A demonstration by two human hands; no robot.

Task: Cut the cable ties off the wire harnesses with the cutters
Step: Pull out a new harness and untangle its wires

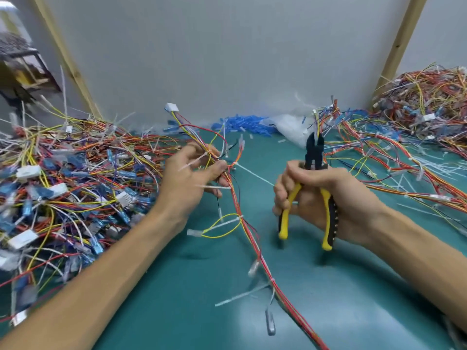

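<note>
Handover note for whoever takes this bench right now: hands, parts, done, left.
Left hand pinches a wire harness above the teal mat.
Right hand grips the yellow-handled cutters upright, off that harness.
Held harness carries several white cable ties, none in the cutters yet.
Harness piles lie left and far right; which is finished, cannot tell.
To do: cut the held ties, then the rest.

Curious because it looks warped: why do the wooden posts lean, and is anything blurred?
Head view: the wide-angle lens splays the wooden posts outward; the wire pile at left and the harness are motion-blurred; the cutters look sharper; soft light, faint shadows on the green mat.
</note>
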